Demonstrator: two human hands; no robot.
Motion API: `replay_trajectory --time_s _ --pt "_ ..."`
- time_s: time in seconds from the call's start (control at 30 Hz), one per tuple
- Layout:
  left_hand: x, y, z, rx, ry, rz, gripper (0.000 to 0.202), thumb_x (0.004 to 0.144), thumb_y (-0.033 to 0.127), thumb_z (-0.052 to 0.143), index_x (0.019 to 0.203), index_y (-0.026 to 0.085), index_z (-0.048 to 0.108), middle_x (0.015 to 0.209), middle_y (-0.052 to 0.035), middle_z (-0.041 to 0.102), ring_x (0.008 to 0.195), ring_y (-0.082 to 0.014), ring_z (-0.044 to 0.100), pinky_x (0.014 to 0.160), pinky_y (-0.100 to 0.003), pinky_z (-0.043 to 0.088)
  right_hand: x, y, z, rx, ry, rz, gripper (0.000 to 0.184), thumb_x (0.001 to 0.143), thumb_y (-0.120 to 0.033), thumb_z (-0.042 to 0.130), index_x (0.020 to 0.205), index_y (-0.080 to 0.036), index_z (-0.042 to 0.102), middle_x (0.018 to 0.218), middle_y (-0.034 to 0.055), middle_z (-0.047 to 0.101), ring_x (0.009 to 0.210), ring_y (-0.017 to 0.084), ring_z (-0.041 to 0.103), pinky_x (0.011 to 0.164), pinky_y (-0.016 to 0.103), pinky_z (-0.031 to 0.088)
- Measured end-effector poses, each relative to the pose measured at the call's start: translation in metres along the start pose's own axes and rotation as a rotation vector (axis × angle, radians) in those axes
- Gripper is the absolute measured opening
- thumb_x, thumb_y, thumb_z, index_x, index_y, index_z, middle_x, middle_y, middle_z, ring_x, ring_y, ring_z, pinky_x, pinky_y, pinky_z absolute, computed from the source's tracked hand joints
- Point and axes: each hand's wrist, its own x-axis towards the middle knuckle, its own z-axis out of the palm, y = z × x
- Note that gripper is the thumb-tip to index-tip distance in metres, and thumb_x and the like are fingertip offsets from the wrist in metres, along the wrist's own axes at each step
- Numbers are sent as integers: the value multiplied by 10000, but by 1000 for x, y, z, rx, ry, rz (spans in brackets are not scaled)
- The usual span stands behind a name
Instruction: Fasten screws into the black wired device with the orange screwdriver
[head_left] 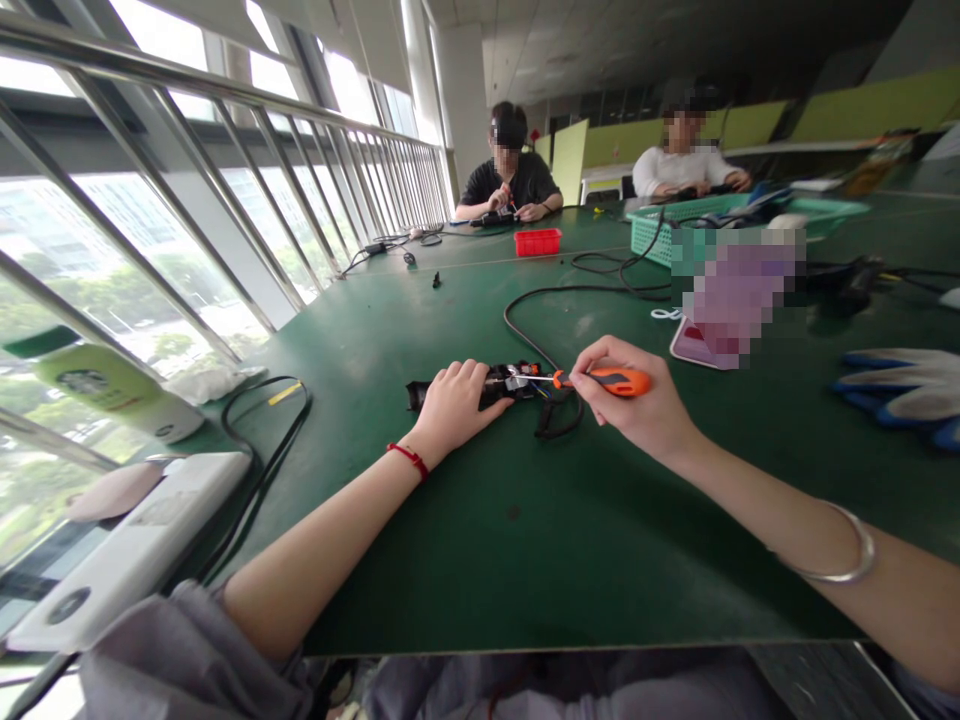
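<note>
On the green table lies a black corded device [528,388] with its inner metal parts and thin wires exposed at the right end. My left hand [454,402] is wrapped over its middle and presses it against the table. A screwdriver [628,381] with an orange and black handle is in the grip of my right hand [637,425]. Its shaft points left, and the tip reaches the exposed metal parts; exactly what it touches is too small to tell. A black cable [559,432] curls beside the device's right end.
A red tray [538,242] and a green basket [652,235] stand farther back. To the right are a phone [694,345] and gloves [911,385]. A bottle [112,385] and white box [142,540] are at left. Two people sit across, hands on dark objects.
</note>
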Motion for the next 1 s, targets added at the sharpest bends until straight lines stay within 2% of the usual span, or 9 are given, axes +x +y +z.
replay_trajectory --time_s 0.1,0.3,0.53,0.6,0.7,0.77,0.83,0.9,1.0 --pt "0 0 0 -1 1 -1 401 864 518 448 1008 153 526 954 -93 591 886 -252 539 759 -366 426 0 0 -1 -8 -2 4 95 770 -250 594 730 -192 530 570 -44 537 453 93 501 469 239 395" --pt "0 0 -1 0 -2 -2 416 861 531 450 1012 152 531 949 -86 593 886 -249 542 767 -364 429 0 1 -2 -19 75 10 90 777 -243 586 727 -196 528 509 -61 500 429 89 471 468 236 378" --pt "0 1 -2 5 -10 -9 410 864 522 448 1020 153 532 958 -87 591 897 -245 536 770 -354 422 0 2 0 20 -8 53 114 786 -266 580 730 -186 519 521 -66 495 391 72 462 432 225 375" --pt "-1 1 -2 0 -8 -6 412 865 523 444 1022 153 532 960 -87 591 896 -244 536 768 -352 421 1 2 1 39 8 58 102 766 -253 599 791 -192 521 542 -72 494 409 80 488 454 232 406" --pt "0 0 -2 -9 -7 -1 420 865 528 442 1025 151 532 956 -87 591 890 -243 538 764 -350 421 3 3 2 123 80 8 315 712 -221 637 984 -217 478 729 -39 557 634 127 603 587 257 485" --pt "0 0 -3 -15 -12 2 433 863 537 441 1030 148 533 953 -88 591 887 -243 539 765 -352 422 3 1 2 143 125 -11 428 697 -236 652 1065 -232 435 834 -19 566 729 138 607 651 272 499" --pt "-1 -2 -4 -21 -20 12 442 874 537 418 1037 144 535 954 -90 590 884 -243 539 769 -355 424 2 -1 1 93 127 33 381 720 -288 645 1046 -227 458 768 -31 549 651 123 576 637 273 489" --pt "-1 -5 -5 -33 -32 40 419 910 493 364 1060 139 531 963 -91 588 888 -236 539 781 -352 426 1 -4 1 20 111 95 241 754 -336 615 937 -211 521 673 -41 515 568 110 536 599 271 471" --pt "-2 -12 -7 -59 -71 113 376 951 388 299 1129 134 511 1003 -95 586 911 -220 542 815 -342 427 0 -6 1 -11 123 61 186 753 -297 610 899 -208 539 695 -26 522 619 123 559 612 270 476"
